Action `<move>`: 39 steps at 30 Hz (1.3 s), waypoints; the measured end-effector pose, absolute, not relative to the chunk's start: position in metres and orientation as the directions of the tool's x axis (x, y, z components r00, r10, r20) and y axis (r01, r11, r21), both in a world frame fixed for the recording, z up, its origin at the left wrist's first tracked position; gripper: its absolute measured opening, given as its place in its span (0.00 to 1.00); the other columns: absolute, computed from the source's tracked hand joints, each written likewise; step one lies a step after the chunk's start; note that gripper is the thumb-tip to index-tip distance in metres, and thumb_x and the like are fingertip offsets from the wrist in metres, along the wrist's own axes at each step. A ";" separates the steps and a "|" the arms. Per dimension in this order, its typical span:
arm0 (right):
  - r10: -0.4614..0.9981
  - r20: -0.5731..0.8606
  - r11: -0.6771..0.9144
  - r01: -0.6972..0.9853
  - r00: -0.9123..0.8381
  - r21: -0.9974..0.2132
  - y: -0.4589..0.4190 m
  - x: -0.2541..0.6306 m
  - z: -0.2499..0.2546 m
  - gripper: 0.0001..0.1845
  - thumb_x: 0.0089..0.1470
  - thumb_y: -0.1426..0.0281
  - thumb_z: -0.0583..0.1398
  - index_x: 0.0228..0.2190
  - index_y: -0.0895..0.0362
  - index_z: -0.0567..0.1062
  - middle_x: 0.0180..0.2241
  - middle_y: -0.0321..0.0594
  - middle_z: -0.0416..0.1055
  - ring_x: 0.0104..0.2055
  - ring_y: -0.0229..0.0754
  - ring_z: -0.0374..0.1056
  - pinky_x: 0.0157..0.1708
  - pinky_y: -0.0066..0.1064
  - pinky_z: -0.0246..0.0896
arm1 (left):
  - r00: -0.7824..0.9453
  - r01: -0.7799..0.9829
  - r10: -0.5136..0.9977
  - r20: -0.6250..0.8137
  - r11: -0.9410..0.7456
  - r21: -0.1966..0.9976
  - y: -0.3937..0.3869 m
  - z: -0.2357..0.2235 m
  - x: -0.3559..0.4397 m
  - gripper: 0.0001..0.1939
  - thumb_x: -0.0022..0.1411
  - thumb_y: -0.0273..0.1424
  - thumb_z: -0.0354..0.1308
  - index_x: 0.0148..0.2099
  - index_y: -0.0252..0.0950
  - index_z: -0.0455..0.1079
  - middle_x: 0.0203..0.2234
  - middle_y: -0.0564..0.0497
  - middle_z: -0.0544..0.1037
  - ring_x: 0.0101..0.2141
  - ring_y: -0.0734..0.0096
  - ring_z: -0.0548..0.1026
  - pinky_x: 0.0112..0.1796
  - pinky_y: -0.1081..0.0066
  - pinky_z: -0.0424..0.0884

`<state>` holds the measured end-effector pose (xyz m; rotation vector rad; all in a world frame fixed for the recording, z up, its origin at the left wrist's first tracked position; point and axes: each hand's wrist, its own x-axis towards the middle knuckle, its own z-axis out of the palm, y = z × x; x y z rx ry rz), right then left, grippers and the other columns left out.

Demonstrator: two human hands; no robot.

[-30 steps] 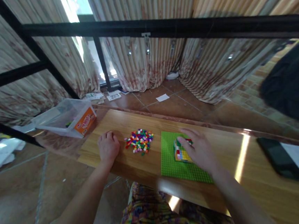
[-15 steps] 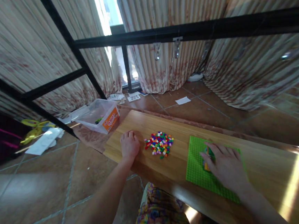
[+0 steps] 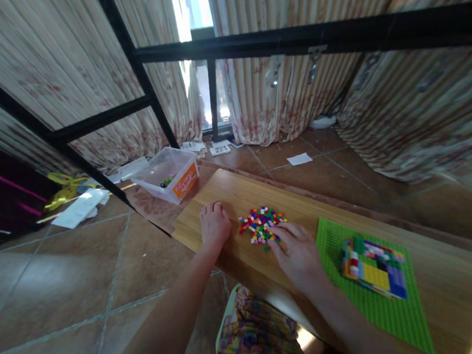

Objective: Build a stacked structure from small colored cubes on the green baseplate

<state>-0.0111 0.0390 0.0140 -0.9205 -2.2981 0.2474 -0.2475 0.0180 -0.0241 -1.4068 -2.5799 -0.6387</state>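
Bricks [image 3: 261, 220]: loose multicoloured pile on the worktop [image 3: 237, 187]
Left hand [image 3: 215, 224]: resting beside them, cannot tell whether closed
Right hand [image 3: 299, 251]: thumb and forefinger apart at the bricks' edge
Baseplate [image 3: 406, 316]: green, under brick build [image 3: 374, 275]

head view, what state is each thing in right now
toy bricks: loose, heaped on the wooden table
right hand: half open, at the edge of the bricks
left hand: resting on the table
green baseplate: lying flat
brick build: layered, on the baseplate
clear plastic bin: open, a few pieces inside
striped curtains: drawn, with a gap
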 end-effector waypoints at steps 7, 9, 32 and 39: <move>0.702 0.437 0.712 0.567 -0.563 -0.413 0.035 -0.050 -0.006 0.09 0.61 0.68 0.60 0.40 0.54 0.81 0.42 0.45 0.75 0.45 0.48 0.67 0.46 0.40 0.61 | -0.560 0.825 0.773 0.298 0.484 0.293 0.018 -0.022 -0.246 0.16 0.68 0.30 0.46 0.52 0.35 0.71 0.51 0.42 0.75 0.52 0.55 0.70 0.55 0.57 0.65; 0.717 0.418 0.697 0.589 -0.558 -0.409 0.039 -0.060 -0.005 0.08 0.60 0.68 0.61 0.39 0.54 0.81 0.42 0.44 0.75 0.44 0.48 0.66 0.46 0.40 0.59 | -0.559 0.825 0.775 0.295 0.485 0.288 0.018 -0.021 -0.245 0.16 0.68 0.30 0.46 0.52 0.35 0.71 0.51 0.42 0.75 0.52 0.54 0.70 0.55 0.57 0.65; 0.666 0.220 0.744 0.614 -0.713 -0.263 0.054 -0.070 0.000 0.11 0.59 0.73 0.59 0.42 0.54 0.79 0.42 0.46 0.74 0.47 0.52 0.64 0.44 0.41 0.54 | -0.564 0.820 0.778 0.278 0.487 0.301 0.017 -0.020 -0.245 0.16 0.68 0.30 0.46 0.52 0.36 0.70 0.52 0.42 0.75 0.53 0.55 0.70 0.55 0.56 0.65; 0.664 0.256 0.747 0.608 -0.703 -0.268 0.057 -0.075 0.006 0.10 0.62 0.71 0.57 0.34 0.56 0.79 0.39 0.47 0.75 0.44 0.52 0.66 0.45 0.42 0.56 | -0.555 0.828 0.779 0.292 0.482 0.288 0.017 -0.021 -0.246 0.17 0.68 0.30 0.45 0.53 0.35 0.71 0.52 0.42 0.75 0.53 0.54 0.70 0.55 0.56 0.65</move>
